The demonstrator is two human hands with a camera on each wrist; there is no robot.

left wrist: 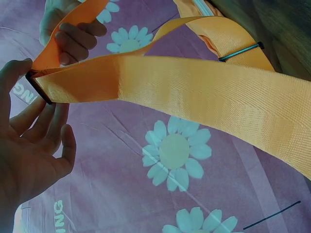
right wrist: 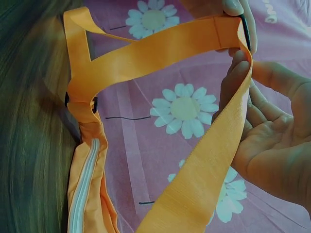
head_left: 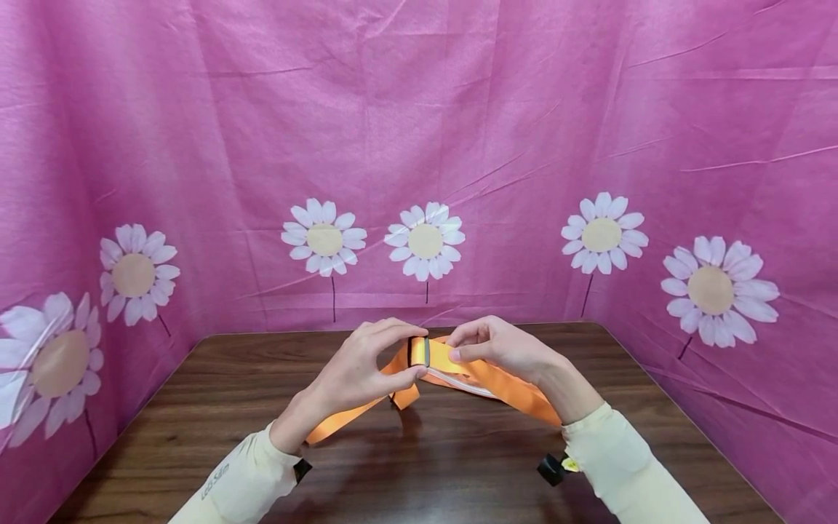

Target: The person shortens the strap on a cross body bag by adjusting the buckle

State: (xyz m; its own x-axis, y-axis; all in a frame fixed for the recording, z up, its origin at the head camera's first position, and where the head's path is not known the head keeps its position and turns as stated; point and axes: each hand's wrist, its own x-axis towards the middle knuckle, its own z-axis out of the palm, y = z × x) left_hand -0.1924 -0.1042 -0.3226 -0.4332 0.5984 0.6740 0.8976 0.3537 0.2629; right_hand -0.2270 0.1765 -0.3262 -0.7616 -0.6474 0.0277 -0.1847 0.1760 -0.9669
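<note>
An orange webbing strap point(head_left: 513, 382) runs between the two hands above the table. At its middle sits a dark strap slider point(head_left: 428, 352), which my left hand point(head_left: 350, 371) pinches between thumb and fingers. The left wrist view shows the slider point(left wrist: 39, 87) at the thumb and fingertips, webbing passing through it. Just to the right, my right hand point(head_left: 511, 351) pinches the strap between thumb and curled fingers. The strap belongs to an orange bag with a white zipper point(right wrist: 86, 194), partly hidden behind strap and right hand in the head view. A second dark slider point(left wrist: 241, 51) joins strap and bag.
Below the hands is a dark wood-grain table point(head_left: 432, 473). Pink cloth point(head_left: 419, 109) printed with white daisies hangs around its back and sides. A small black object point(head_left: 551, 469) is by the right wrist, beside the cream sleeve point(head_left: 622, 458).
</note>
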